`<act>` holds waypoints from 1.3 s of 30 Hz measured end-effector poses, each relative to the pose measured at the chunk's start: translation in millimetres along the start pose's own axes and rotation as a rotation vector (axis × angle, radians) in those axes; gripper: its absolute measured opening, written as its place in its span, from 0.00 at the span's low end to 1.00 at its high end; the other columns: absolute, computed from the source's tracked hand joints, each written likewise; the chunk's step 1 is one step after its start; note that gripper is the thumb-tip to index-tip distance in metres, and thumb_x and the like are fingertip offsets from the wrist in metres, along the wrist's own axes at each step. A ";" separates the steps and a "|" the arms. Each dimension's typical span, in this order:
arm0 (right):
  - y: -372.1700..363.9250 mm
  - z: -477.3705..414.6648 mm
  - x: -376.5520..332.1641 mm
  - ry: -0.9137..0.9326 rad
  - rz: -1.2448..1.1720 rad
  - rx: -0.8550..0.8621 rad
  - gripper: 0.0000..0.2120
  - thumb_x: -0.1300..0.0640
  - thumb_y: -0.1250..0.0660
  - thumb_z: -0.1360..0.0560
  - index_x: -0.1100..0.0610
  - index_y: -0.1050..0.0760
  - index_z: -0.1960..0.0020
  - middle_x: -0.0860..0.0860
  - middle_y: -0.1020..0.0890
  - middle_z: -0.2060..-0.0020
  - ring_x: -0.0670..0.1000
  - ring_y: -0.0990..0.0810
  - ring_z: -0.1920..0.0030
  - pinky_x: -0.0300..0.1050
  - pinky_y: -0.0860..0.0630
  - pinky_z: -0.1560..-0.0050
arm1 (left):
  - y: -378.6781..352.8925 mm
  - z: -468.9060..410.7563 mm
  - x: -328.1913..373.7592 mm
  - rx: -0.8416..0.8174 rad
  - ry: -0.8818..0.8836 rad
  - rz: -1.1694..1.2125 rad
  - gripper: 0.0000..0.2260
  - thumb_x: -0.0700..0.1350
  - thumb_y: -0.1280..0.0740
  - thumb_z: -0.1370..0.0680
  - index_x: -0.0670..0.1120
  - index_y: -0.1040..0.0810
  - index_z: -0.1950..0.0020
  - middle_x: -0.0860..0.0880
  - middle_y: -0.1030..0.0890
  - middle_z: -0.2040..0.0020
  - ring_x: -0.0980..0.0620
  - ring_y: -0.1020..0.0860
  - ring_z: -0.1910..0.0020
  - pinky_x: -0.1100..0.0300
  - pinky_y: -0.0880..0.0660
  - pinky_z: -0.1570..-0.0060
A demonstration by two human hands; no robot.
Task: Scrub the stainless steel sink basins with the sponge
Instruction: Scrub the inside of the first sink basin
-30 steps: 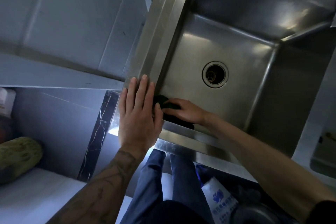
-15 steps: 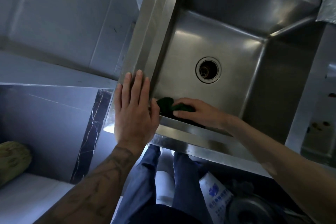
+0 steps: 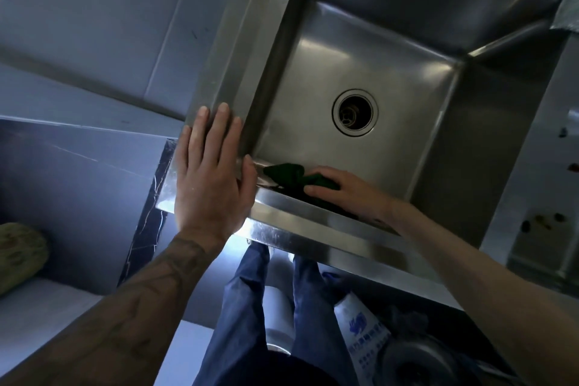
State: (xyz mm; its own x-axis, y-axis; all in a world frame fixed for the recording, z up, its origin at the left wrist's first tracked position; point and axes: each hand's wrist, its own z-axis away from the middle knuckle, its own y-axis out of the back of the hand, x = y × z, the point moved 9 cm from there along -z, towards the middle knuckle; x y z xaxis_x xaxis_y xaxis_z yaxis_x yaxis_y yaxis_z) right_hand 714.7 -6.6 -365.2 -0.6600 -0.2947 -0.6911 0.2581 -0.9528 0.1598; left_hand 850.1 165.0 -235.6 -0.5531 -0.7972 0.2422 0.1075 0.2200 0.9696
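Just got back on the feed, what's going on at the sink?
A person is scrubbing the sink basin. Their right hand holds a dark green sponge against the basin's near-left corner. Their left hand lies flat on the sink rim beside that corner, fingers straight. The drain sits uncovered, apart from the sponge.

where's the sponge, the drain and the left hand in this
sponge point(image 3: 283, 173): head view, its bare green end
drain point(image 3: 355, 112): head view, the centre of its opening
left hand point(image 3: 213, 178): head view, the back of the hand
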 end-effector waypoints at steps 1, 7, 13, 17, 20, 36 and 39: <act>-0.9 -6.8 6.5 -0.051 0.059 -0.033 0.19 0.42 0.33 0.20 0.46 0.24 0.32 0.45 0.20 0.35 0.48 0.22 0.36 0.43 0.28 0.32 | 0.9 -0.4 0.6 0.006 0.001 -0.001 0.25 0.48 0.40 0.16 0.41 0.31 0.20 0.43 0.35 0.17 0.40 0.41 0.16 0.40 0.44 0.17; 7.6 9.6 7.3 -0.015 0.067 -0.008 0.15 0.40 0.32 0.21 0.43 0.21 0.37 0.38 0.20 0.39 0.42 0.22 0.38 0.34 0.30 0.39 | 0.5 0.4 0.3 0.024 -0.004 -0.015 0.25 0.49 0.40 0.16 0.42 0.31 0.20 0.44 0.34 0.17 0.41 0.41 0.16 0.41 0.44 0.17; 12.4 13.6 23.2 -0.034 0.069 -0.034 0.15 0.46 0.33 0.18 0.49 0.23 0.33 0.45 0.19 0.37 0.47 0.22 0.36 0.39 0.29 0.36 | 0.8 0.7 0.8 0.034 -0.008 -0.012 0.25 0.49 0.40 0.16 0.43 0.31 0.19 0.44 0.35 0.17 0.42 0.41 0.16 0.43 0.46 0.16; 15.2 13.8 45.0 -0.168 0.162 -0.058 0.18 0.43 0.35 0.18 0.46 0.25 0.31 0.46 0.22 0.35 0.49 0.24 0.35 0.36 0.32 0.42 | 2.5 0.0 1.9 0.027 0.003 0.004 0.25 0.48 0.40 0.16 0.42 0.31 0.20 0.44 0.35 0.17 0.41 0.41 0.16 0.43 0.46 0.17; 25.4 44.7 33.1 -0.017 0.013 0.022 0.14 0.37 0.32 0.22 0.40 0.21 0.39 0.38 0.19 0.40 0.42 0.20 0.39 0.35 0.27 0.40 | 3.3 -0.4 3.2 0.024 0.009 0.015 0.25 0.47 0.39 0.17 0.41 0.30 0.20 0.43 0.34 0.17 0.40 0.41 0.16 0.42 0.46 0.17; 45.7 77.9 62.0 -0.144 0.055 0.026 0.13 0.42 0.31 0.21 0.44 0.20 0.39 0.42 0.16 0.44 0.44 0.18 0.43 0.39 0.25 0.38 | 0.9 0.1 1.8 -0.008 0.024 0.033 0.26 0.47 0.39 0.17 0.42 0.31 0.19 0.44 0.36 0.16 0.41 0.42 0.15 0.41 0.47 0.16; 45.6 64.9 75.2 -0.271 0.186 -0.035 0.16 0.47 0.34 0.17 0.53 0.22 0.33 0.51 0.18 0.40 0.52 0.20 0.40 0.48 0.26 0.35 | 0.4 0.4 1.9 -0.014 0.024 0.038 0.26 0.47 0.40 0.17 0.42 0.31 0.19 0.44 0.36 0.16 0.41 0.42 0.15 0.40 0.47 0.17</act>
State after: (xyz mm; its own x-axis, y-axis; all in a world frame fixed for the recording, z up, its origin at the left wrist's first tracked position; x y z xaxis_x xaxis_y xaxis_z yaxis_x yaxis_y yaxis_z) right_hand 631.0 -77.0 -364.1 -0.7618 -0.4767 -0.4386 0.4127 -0.8791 0.2386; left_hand 848.8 163.8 -234.7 -0.5287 -0.8015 0.2795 0.1396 0.2427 0.9600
